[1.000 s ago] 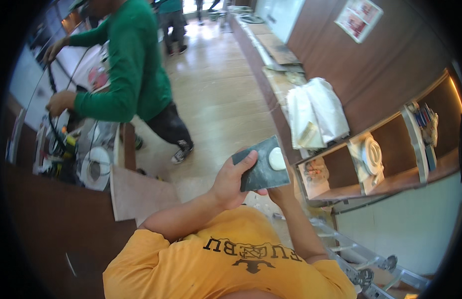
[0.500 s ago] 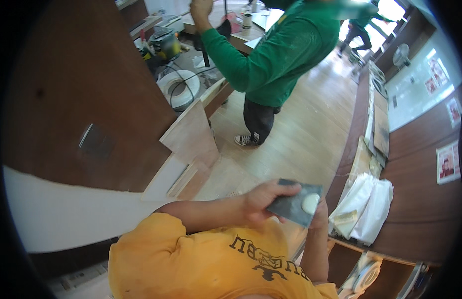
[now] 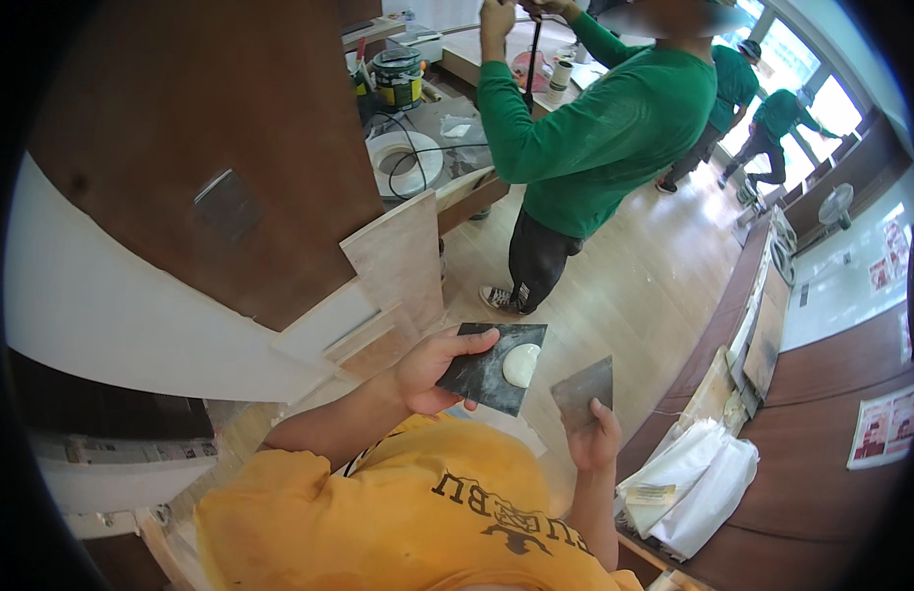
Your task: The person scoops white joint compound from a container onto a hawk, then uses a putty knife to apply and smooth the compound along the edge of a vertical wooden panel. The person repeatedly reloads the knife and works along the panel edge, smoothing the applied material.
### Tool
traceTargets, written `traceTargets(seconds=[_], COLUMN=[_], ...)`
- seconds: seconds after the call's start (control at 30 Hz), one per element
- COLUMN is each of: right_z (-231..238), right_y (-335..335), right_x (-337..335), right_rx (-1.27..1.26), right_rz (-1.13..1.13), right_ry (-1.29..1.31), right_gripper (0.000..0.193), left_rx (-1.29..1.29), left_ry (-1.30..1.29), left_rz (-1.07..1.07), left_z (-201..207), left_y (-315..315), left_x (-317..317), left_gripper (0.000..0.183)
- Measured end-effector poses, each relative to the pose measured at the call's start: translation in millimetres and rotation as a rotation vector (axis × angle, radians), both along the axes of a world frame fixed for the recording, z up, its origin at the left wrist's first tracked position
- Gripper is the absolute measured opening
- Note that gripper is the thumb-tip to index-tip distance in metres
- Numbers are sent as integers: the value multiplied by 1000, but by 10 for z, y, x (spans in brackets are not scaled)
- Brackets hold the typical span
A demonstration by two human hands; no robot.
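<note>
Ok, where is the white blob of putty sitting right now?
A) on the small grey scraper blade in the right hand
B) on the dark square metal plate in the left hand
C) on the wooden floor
B: the white blob of putty lies on the dark square metal plate gripped by the left hand, while the small grey scraper blade in the right hand looks bare.

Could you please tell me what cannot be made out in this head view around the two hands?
- Underside of the dark plate: faces away, left hand covers its edge.
- Scraper lower edge: behind right hand fingers.
- White putty: thickness too small to tell.
- Forearms: partly hidden by the yellow shirt.
</note>
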State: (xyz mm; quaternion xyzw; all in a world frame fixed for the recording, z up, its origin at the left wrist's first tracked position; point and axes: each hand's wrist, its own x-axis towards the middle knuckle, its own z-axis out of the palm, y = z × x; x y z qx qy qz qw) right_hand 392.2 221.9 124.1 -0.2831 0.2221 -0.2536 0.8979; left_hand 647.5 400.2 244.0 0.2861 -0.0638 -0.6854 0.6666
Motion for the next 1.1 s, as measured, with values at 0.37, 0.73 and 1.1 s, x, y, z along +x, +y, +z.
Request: traceTargets(seconds=[0.37,0.73,1.1], right_z=[193,-894,-1837], right_y=[-244,-1063,-2204], right_x=[1646,3531,5557], right_rx=[158,-587,-1320], right_rz=[316,305,296], right_ry=[-140,641,517], right_gripper=[55,38,32], left_rx=[-5,91,197], left_ry=[-59,3,141], left_rz=[152,312,514], left_z=[-60,-66,-191], left_y=[128,365,37], left_x=[1097,1877,1988], left_gripper=[33,31,26])
